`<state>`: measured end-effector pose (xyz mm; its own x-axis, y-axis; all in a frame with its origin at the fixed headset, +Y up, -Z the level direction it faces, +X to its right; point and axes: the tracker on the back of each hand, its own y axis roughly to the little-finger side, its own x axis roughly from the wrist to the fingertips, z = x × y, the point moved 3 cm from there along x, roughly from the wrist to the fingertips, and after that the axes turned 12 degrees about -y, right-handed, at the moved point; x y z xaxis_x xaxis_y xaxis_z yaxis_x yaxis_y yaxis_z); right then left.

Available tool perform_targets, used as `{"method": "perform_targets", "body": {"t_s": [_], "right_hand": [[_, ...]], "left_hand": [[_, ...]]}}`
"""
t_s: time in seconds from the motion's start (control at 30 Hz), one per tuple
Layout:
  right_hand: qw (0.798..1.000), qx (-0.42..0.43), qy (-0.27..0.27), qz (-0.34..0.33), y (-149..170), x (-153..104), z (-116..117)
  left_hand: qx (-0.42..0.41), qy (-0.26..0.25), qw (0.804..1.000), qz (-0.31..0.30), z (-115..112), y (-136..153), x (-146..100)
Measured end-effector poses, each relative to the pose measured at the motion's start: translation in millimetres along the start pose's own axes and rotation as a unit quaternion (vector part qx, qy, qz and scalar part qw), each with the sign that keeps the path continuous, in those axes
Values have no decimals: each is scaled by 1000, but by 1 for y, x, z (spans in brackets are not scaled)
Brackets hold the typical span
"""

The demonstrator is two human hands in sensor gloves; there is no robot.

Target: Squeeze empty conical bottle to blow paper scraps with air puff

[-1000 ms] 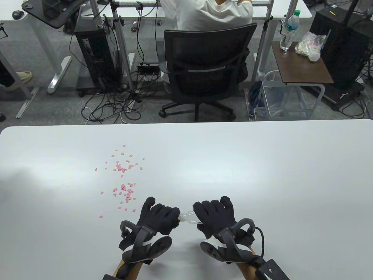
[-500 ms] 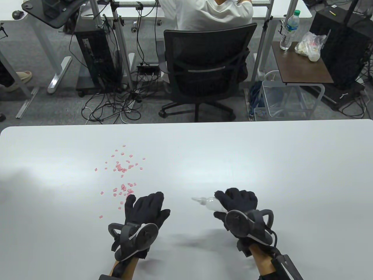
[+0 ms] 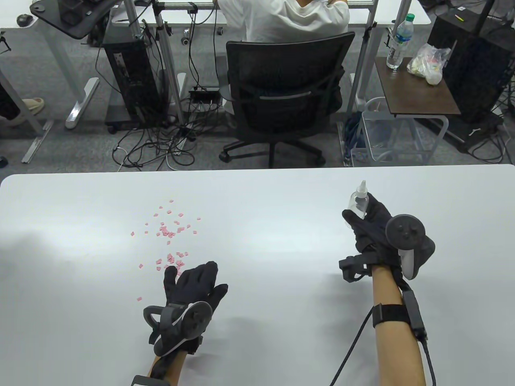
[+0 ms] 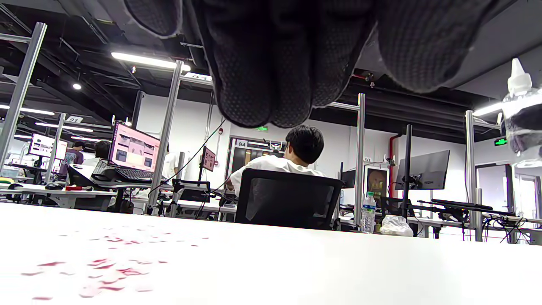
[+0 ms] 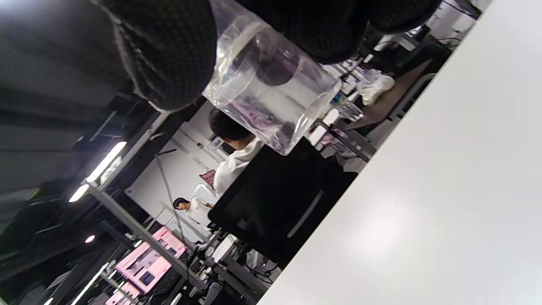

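My right hand (image 3: 368,225) grips a clear empty conical bottle (image 3: 358,199) with a white nozzle, upright, at the table's right far side. In the right wrist view the bottle's base (image 5: 271,101) hangs below my gloved fingers (image 5: 169,55), above the table. The bottle also shows at the right edge of the left wrist view (image 4: 521,110). Pink paper scraps (image 3: 171,241) lie scattered on the white table (image 3: 261,225) at the left. My left hand (image 3: 195,283) rests flat on the table, fingers spread and holding nothing, just near the closest scraps. The scraps show low in the left wrist view (image 4: 106,271).
The table's far edge (image 3: 257,171) runs behind the bottle. Beyond it stand a black office chair (image 3: 285,96) with a seated person, cables on the floor, and a brown side table (image 3: 418,92) with a water bottle and a bag.
My left hand let go of the bottle and settled flat near the scraps. My right hand carried the bottle right and away, turning it from lying sideways to upright.
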<state>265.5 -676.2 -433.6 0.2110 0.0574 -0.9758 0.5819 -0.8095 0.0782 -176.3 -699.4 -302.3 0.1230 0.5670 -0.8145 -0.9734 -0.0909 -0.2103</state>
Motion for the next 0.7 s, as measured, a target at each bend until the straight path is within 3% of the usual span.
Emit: {"method": "perform_targets", "body": {"t_s": [0.23,0.4,0.7], "right_hand": [[995,-66,-1,75,32,32,28],[985,-113,-36,125,48,52,52],[975,-159,-42,149,64,61,69]], "left_hand": [[25,13,1000,4,-2,6,1],[38,22,999,11,-4,13,2],[48,31,998,9,-5,15,3]]}}
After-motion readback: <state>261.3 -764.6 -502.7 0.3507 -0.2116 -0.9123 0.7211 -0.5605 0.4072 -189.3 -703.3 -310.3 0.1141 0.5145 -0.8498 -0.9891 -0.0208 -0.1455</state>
